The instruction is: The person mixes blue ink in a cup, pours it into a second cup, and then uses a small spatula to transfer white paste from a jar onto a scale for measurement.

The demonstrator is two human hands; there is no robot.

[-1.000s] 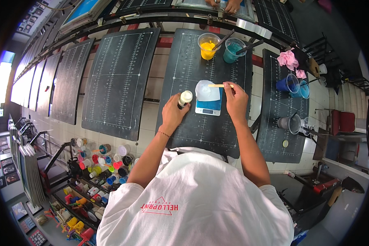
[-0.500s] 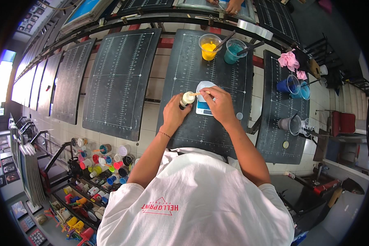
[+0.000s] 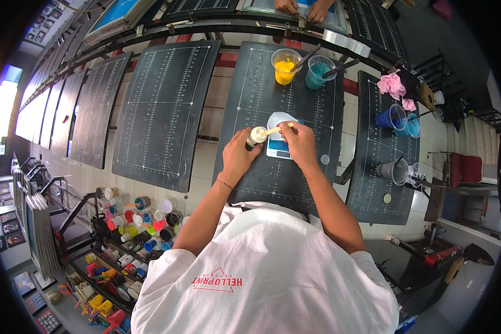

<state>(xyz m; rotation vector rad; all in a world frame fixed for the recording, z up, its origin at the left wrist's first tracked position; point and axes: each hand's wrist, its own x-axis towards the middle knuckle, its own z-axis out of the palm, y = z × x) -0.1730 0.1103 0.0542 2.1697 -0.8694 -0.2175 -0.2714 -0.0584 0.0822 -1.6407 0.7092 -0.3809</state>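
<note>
Head: bottle (image 3: 255, 136), stick (image 3: 273, 131) in hands (image 3: 239, 156).

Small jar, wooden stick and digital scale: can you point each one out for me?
Small jar (image 3: 256, 136): head view, on its pale top end.
Wooden stick (image 3: 273, 131): head view, mid-shaft.
Digital scale (image 3: 277, 145): head view, on its blue platform.

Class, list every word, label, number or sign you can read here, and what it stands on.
White shirt: red lettering and peaked outline, upside down; wording not copied.
Black print, lower left: pale lettering; wording not copied.
Scale: display too small to read.
Black board beneath: white ruler markings, too small to read.
Held bottle: no legible text.
</note>
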